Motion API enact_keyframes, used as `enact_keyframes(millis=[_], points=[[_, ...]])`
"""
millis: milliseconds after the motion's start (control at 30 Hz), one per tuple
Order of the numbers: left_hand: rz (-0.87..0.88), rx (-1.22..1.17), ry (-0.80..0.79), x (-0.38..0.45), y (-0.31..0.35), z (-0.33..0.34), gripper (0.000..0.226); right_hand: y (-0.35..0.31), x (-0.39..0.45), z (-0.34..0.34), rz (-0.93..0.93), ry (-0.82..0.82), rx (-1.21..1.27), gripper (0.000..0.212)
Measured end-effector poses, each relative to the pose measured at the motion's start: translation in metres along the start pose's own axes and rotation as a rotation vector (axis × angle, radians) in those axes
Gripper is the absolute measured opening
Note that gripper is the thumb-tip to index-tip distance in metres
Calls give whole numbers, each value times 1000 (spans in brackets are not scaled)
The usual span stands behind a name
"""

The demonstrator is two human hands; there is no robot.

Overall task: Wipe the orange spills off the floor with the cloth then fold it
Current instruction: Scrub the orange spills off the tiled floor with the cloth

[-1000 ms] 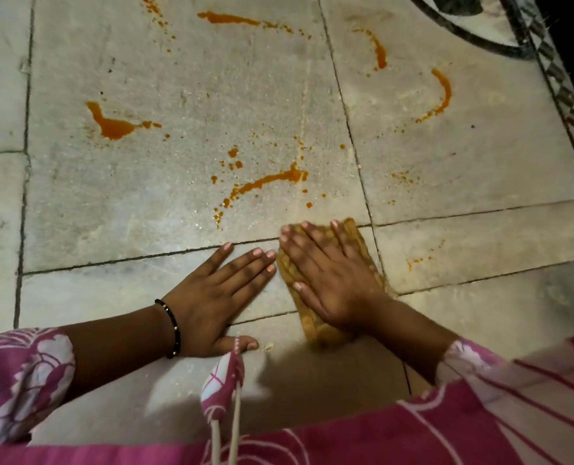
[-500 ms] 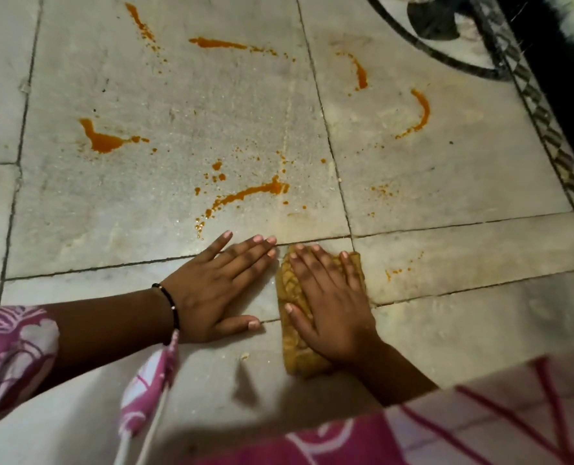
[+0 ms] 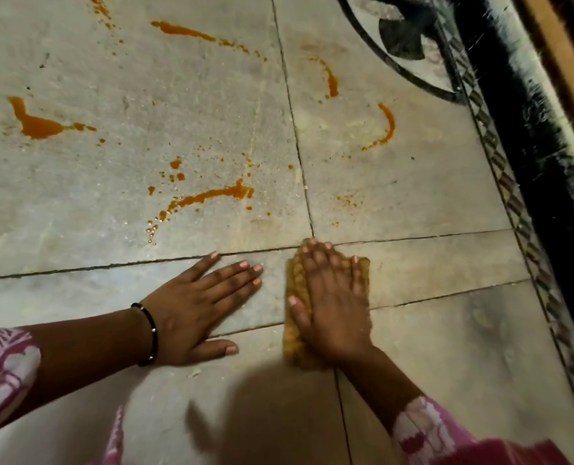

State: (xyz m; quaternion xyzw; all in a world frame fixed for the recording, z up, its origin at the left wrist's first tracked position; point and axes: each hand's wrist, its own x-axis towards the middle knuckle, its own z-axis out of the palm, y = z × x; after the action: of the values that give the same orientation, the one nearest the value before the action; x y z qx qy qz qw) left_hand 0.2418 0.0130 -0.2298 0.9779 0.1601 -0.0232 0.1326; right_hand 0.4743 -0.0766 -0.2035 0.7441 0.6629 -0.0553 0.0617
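A yellowish-brown cloth (image 3: 295, 333) lies flat on the stone floor, mostly covered by my right hand (image 3: 332, 307), which presses down on it with fingers spread. My left hand (image 3: 198, 307) rests flat on the bare floor just left of the cloth, palm down, holding nothing. Orange spills mark the tiles beyond: a streak (image 3: 208, 196) just ahead of my left hand, a blot (image 3: 38, 124) at far left, a line (image 3: 184, 31) at the top, two curved streaks (image 3: 388, 125) (image 3: 330, 80) on the right tile, and small specks (image 3: 347, 200) above the cloth.
Grey stone tiles (image 3: 413, 196) with dark joints cover the floor. A black inlaid border (image 3: 520, 162) with a patterned strip runs down the right side, beside a dark circular motif (image 3: 399, 41). My pink patterned sleeves (image 3: 3, 370) fill the lower corners.
My right hand has slid the cloth rightward along the narrow tile strip, and the gap to my left hand has widened. The orange specks on that strip are gone. My left hand stays planted.
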Motion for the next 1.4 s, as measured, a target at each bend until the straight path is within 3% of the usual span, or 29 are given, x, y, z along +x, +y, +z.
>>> enact_keyframes(millis=[100, 167, 300, 400, 567, 700, 867, 933, 1133, 1267, 1400], points=[[11, -33, 24, -1, -3, 0, 86, 1, -44, 9, -159, -27, 30, 70], [17, -40, 38, -1, -4, 0, 87, 30, -66, 14, -150, -37, 0, 71], [8, -50, 32, -1, -3, 1, 86, 77, -41, 10, 243, 17, 41, 71], [-8, -60, 28, -1, -1, 2, 85, 61, 12, 2, 351, 50, 34, 73], [43, -55, 22, 2, -8, -1, 86, -2, 12, -1, 40, 12, 1, 72], [91, -56, 30, 3, -15, -3, 86, 7, -47, 9, -31, 18, 61, 68], [96, -48, 35, 2, -14, -3, 86, 61, -35, 9, 401, 55, 74, 69], [98, -46, 22, 1, -15, -4, 86, 57, -6, 4, 437, 49, 34, 72], [116, -29, -5, 2, -17, -8, 81, -12, 25, -1, -51, 10, -6, 70], [42, 1, 31, -23, -24, -12, 86, -54, -8, 8, -185, 24, -7, 68], [-27, 24, 16, -34, -21, -8, 89, -60, 35, 1, -291, 17, -49, 63]])
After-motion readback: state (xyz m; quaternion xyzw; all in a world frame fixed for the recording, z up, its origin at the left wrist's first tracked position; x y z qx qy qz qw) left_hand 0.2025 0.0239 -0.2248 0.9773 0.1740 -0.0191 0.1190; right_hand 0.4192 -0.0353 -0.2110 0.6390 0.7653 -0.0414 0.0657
